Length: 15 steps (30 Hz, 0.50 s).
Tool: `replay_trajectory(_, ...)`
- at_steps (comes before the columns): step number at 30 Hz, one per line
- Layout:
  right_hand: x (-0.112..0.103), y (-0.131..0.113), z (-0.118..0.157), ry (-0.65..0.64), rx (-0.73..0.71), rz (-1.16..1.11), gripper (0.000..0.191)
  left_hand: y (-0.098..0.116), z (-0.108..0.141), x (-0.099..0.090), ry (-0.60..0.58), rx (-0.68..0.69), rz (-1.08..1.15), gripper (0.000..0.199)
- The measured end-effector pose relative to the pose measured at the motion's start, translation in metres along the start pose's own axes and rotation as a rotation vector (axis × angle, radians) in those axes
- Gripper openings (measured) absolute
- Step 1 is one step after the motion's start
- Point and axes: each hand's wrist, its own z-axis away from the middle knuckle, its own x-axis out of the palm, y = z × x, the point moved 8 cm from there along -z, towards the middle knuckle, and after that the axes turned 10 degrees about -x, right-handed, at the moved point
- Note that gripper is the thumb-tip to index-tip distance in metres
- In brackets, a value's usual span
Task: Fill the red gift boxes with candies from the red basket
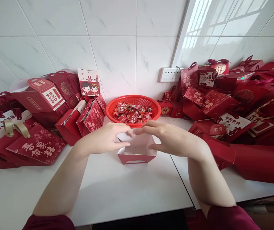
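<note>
2 hands (172, 135) around 1 box (137, 156); 1 basket (109, 111).

Dark maroon sleeves (48, 222), bare forearms (61, 185)

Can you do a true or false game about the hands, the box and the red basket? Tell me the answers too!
1. The left hand and the right hand are at the box. True.
2. The box's top is closed. False: it is open, and you can see its white inside.
3. The basket holds lots of small packets. True.
4. The basket is nearer the person than the box. False: it stands behind the box, nearer the wall.
5. The sleeves are yellow. False: they are dark red.
6. A socket is on the wall. True.
</note>
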Motion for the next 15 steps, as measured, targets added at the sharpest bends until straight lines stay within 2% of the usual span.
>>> replay_trajectory(4, 0.001, 0.003, 0.0, 0.021, -0.019, -0.045, 0.073, -0.008, 0.002, -0.006, 0.066, -0.069, -0.021, 0.039)
replay_trajectory(8, 0.002, 0.013, -0.001, 0.058, 0.028, -0.025, 0.073, -0.012, 0.004, -0.001, 0.028, -0.11, -0.004, 0.039)
replay_trajectory(12, 0.002, 0.02, -0.007, 0.075, 0.063, -0.033, 0.06, -0.013, 0.005, 0.002, -0.012, -0.118, 0.003, 0.039)
replay_trajectory(15, 0.008, 0.016, -0.012, 0.025, 0.012, -0.087, 0.043, -0.01, 0.009, 0.004, -0.052, -0.095, -0.032, 0.058)
